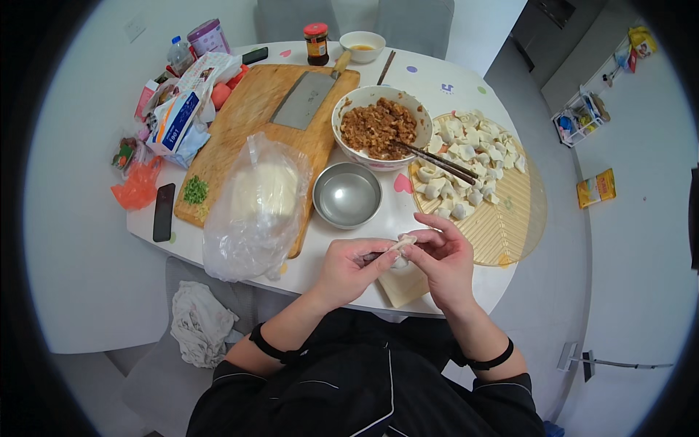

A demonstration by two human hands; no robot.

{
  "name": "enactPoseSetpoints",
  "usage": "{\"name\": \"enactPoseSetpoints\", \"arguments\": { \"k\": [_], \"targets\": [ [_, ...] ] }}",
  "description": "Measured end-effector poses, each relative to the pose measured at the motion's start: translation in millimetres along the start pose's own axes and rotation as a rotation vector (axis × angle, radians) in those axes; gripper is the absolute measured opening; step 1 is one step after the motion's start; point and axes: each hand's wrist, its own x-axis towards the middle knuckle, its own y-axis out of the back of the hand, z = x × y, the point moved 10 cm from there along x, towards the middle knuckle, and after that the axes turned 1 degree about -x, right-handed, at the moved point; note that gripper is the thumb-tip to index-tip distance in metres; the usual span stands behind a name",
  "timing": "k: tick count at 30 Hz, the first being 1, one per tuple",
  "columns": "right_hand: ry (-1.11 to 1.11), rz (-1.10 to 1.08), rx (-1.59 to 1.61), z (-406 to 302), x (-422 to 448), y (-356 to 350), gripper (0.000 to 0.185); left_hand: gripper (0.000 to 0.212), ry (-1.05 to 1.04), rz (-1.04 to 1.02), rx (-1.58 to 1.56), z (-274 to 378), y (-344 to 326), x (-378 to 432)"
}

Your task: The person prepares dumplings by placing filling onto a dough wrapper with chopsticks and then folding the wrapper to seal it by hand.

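Between my fingertips is a small folded wonton [403, 247] of pale dough. My left hand [352, 267] pinches its left side, while thumb and fingers of my right hand [445, 262] grip its right side. Just beneath lies a stack of square dough wrappers [403, 287] at the table edge. Beyond my hands stand a metal bowl of water [348, 195] and a white bowl [337, 128] of minced filling [378, 128], with dark chopsticks [442, 164] resting in it. Folded wontons [469, 153] cover much of a round yellowish tray [491, 235] at the right.
A wooden cutting board [235, 120] bears a cleaver [306, 98], chopped scallions [195, 190] and a plastic bag of dough [262, 191]. A phone [164, 212] lies at the left edge. Behind stand a sauce jar [316, 45] and a small bowl [362, 46]. Packages crowd the far left.
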Motion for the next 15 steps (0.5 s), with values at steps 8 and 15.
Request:
{"name": "enactPoseSetpoints", "arguments": {
  "k": [8,15],
  "targets": [
    [0.258,-0.094,-0.212,-27,-8,0,0.033,0.013,-0.231,0.015,0.221,33,-4,7],
    [0.303,-0.055,-0.403,-34,-17,7,0.035,0.011,-0.382,-0.056,0.475,47,-19,4]
  ]
}}
